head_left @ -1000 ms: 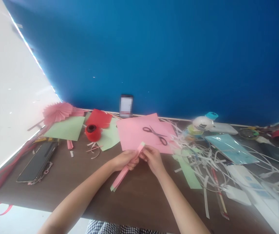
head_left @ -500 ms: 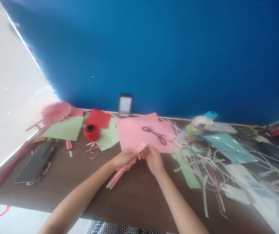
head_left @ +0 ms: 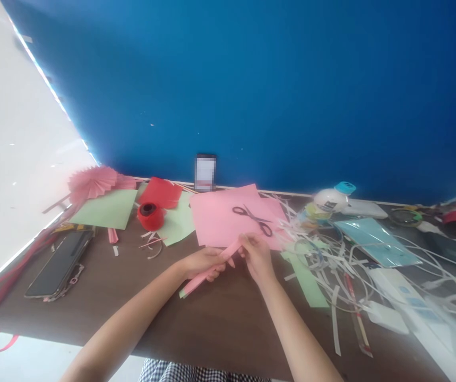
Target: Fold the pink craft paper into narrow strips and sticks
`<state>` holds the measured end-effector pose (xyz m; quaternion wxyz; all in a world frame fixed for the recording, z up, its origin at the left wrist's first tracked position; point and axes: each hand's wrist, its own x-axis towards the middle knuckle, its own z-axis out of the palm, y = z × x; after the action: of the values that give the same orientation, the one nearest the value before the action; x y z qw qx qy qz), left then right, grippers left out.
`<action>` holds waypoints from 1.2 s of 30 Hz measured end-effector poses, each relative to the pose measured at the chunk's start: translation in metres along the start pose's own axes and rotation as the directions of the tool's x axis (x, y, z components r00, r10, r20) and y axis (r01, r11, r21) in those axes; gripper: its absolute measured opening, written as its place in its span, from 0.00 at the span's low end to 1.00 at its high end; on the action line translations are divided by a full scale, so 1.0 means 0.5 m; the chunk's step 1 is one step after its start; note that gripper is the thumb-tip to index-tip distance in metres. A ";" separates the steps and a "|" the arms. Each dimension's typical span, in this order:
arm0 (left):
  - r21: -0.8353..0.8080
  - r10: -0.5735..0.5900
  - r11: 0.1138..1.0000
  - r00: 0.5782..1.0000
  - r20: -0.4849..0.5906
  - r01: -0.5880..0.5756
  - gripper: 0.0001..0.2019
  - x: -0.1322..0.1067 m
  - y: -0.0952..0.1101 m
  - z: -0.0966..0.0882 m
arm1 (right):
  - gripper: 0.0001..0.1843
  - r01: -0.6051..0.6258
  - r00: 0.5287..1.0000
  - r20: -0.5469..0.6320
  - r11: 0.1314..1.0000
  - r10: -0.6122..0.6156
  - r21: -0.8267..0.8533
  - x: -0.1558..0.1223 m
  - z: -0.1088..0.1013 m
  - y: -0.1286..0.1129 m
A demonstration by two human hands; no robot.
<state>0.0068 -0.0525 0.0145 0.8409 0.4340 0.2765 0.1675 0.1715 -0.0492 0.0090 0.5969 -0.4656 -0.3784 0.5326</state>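
Observation:
A narrow folded strip of pink paper (head_left: 196, 283), green at its lower left end, slants between my two hands above the table. My left hand (head_left: 207, 263) is closed round the strip's middle, thumb on top. At its upper right end, the fingers of my right hand (head_left: 255, 254) pinch the same strip. Just beyond my hands, black-handled scissors (head_left: 254, 216) lie on pink paper sheets (head_left: 220, 212).
On the left lie a phone (head_left: 58, 265), a pink pleated paper fan (head_left: 96, 183), green paper (head_left: 108, 208) and a red ribbon roll (head_left: 151, 216). A glue bottle (head_left: 331, 200), tangled white cables (head_left: 339, 265) and a blue packet (head_left: 377, 241) crowd the right. A screen device (head_left: 205, 173) leans on the wall.
My right hand has shifted slightly up and right along the strip, to its end. The strip now looks narrower, and its lower end has moved up a little.

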 end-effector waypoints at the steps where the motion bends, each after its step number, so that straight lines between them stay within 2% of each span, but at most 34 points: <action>1: 0.000 -0.019 1.000 1.000 0.014 0.019 0.18 -0.002 0.002 -0.001 | 0.14 0.009 1.000 -0.021 1.000 -0.009 0.000 0.000 -0.001 -0.001; 9: -0.037 -0.102 0.994 0.986 0.130 0.108 0.16 -0.004 0.004 -0.002 | 0.14 0.055 0.989 -0.139 0.998 -0.048 0.044 0.015 -0.025 -0.002; 13: -0.004 -0.035 0.999 0.998 0.060 0.036 0.16 -0.001 -0.004 -0.002 | 0.11 -0.006 0.998 -0.060 0.995 0.012 0.102 0.020 -0.031 -0.004; 16: 0.058 -0.025 0.998 0.998 0.062 0.022 0.17 -0.006 0.001 -0.005 | 0.10 -0.011 0.999 -0.037 0.998 0.013 0.058 0.020 -0.035 -0.013; 19: 0.141 -0.059 0.989 0.993 0.105 0.044 0.18 -0.012 0.009 -0.008 | 0.10 0.036 0.989 -0.145 0.999 -0.031 0.036 0.026 -0.047 -0.020; 22: 0.184 -0.069 0.982 0.993 0.099 0.050 0.18 -0.013 0.010 -0.007 | 0.10 0.038 0.973 -0.232 0.992 -0.009 0.121 0.035 -0.061 -0.020; 24: 0.172 -0.045 0.985 0.997 0.070 0.032 0.17 -0.012 0.007 -0.007 | 0.11 -0.005 0.983 -0.178 0.976 0.045 0.216 0.035 -0.060 -0.015; 26: 0.140 -0.016 0.990 0.998 0.058 0.008 0.17 -0.011 0.004 -0.007 | 0.12 -0.094 0.994 -0.036 0.959 0.108 0.268 0.027 -0.049 -0.009; 29: 0.092 0.016 0.996 0.997 0.069 -0.023 0.16 -0.012 0.002 -0.011 | 0.11 -0.188 0.975 0.150 0.970 0.165 0.157 0.009 -0.025 -0.004; 32: 0.086 0.017 0.996 0.997 0.080 -0.024 0.17 -0.013 0.003 -0.015 | 0.09 -0.106 0.991 0.087 0.994 0.105 0.012 0.001 -0.015 -0.005; 36: 0.119 -0.013 0.993 0.996 0.087 0.002 0.20 -0.012 0.002 -0.017 | 0.10 -0.018 0.997 -0.074 1.000 0.019 0.018 0.009 -0.025 -0.013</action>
<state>-0.0032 -0.0495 0.0133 0.8256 0.4889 0.2506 0.1285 0.1858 -0.0464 0.0113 0.6094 -0.4833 -0.3472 0.5239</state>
